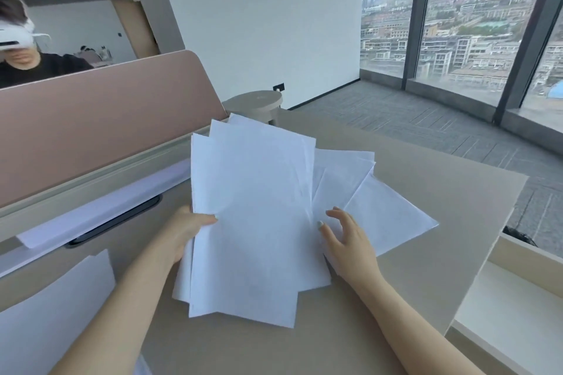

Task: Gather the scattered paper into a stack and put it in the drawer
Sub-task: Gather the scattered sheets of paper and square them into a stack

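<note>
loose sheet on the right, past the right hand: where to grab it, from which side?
Take the loose sheet at its near-left edge, just ahead of the right hand, coming from the near side. It lies flat on the desk, partly under other sheets, so slide it toward the held pile and pinch the edge.

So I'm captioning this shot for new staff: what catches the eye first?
The fanned bundle of white paper sheets at centre, gripped by the left hand while the right hand reaches beside it. Then the tall window with the city view at upper right, and the pink desk divider panel at left.
</note>
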A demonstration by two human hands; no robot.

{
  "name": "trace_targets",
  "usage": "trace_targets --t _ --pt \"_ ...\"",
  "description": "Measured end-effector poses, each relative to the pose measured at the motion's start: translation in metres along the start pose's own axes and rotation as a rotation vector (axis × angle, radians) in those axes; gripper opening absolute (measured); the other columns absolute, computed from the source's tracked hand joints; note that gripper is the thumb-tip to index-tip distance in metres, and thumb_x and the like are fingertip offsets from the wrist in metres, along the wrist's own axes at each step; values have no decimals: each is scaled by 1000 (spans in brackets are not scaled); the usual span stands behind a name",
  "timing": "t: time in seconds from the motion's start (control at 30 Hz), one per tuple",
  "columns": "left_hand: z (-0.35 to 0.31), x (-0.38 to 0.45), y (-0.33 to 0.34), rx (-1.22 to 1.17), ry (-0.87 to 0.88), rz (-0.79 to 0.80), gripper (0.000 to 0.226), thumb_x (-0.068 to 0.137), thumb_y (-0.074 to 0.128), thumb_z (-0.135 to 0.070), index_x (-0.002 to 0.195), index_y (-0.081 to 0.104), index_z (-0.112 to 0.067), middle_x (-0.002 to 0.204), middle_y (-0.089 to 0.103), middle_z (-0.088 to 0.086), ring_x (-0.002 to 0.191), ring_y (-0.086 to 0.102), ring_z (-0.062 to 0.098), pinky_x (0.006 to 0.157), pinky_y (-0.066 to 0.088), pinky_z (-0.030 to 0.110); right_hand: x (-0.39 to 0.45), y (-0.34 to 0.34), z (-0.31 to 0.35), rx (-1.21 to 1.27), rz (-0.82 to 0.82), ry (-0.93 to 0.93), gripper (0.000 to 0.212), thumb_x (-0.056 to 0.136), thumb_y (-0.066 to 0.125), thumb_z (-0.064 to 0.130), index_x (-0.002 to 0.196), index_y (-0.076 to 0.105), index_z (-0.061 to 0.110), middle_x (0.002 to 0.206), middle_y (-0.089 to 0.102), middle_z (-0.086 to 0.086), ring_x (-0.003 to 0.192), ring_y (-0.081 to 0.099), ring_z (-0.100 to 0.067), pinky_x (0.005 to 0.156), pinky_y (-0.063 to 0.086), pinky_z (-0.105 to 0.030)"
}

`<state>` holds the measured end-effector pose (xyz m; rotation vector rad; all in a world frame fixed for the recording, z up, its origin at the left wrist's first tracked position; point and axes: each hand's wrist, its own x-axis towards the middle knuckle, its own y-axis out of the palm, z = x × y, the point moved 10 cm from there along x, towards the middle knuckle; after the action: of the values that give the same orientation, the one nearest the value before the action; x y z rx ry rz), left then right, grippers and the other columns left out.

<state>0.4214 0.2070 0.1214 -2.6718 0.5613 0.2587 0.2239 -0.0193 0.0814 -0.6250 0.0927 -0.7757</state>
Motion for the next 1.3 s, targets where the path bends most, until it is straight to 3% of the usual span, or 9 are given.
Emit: trace_targets --t 0.13,0.3,0.43,0.53,0.63,0.8,0.93,1.17,1.3 --pt "-25 28 -9 50 40 25 31 84 60 4 114 60 -4 107 64 14 94 61 30 88 47 38 2 9 5 -112 40 -64 44 94 46 40 135 43 25 152 32 10 138 33 -13 111 28 -31" --pt "-9 69 9 433 -6 2 13 81 64 -8 88 54 -12 92 54 8 75 49 19 67 34 28 3 18 2 -229 98 -87 49 93 45 41 140 36 29 156 22 10 145 17 -13 117 15 -28" --pt "9 88 15 601 -131 9 65 85 62 -30 138 37 -3 139 43 14 123 46 29 94 39 33 3 33 3 -399 207 -102 74 76 11 60 142 30 34 158 14 13 148 4 -13 119 -1 -31" --pt "6 95 14 538 -113 -48 65 85 61 -28 134 40 9 139 46 24 126 47 35 102 39 38 6 33 2 -447 211 -107 92 58 -1 61 142 29 37 158 15 14 147 6 -10 118 -3 -32" --pt "10 94 17 481 -136 -29 62 88 60 -30 134 41 8 143 44 18 130 44 33 98 36 35 7 31 3 -464 206 -114 75 74 10 61 142 29 36 157 17 15 147 8 -9 118 -1 -31" --pt "23 72 36 219 -152 148 32 88 60 -5 118 60 5 93 68 9 88 63 26 87 49 34 6 30 -1 -491 206 -80 73 84 14 65 149 17 30 160 9 8 147 10 -8 118 0 -29" --pt "18 48 31 149 -15 76 24 85 55 6 106 64 0 85 67 5 76 63 20 63 48 25 3 26 4 -501 159 -83 118 53 -28 79 151 10 25 160 13 6 146 15 -11 117 8 -27" --pt "29 -44 -5 -30 171 -92 11 80 62 -24 86 67 -16 90 73 10 90 68 31 71 48 34 -17 17 13 -346 153 -59 63 90 33 62 144 31 28 144 45 10 135 36 -13 108 24 -27" --pt "30 -100 -29 -93 286 -234 13 92 55 -20 85 65 -24 71 73 -14 77 68 15 65 50 29 -31 13 26 341 198 101 67 89 53 48 147 24 31 143 41 17 133 41 -7 102 35 -26"
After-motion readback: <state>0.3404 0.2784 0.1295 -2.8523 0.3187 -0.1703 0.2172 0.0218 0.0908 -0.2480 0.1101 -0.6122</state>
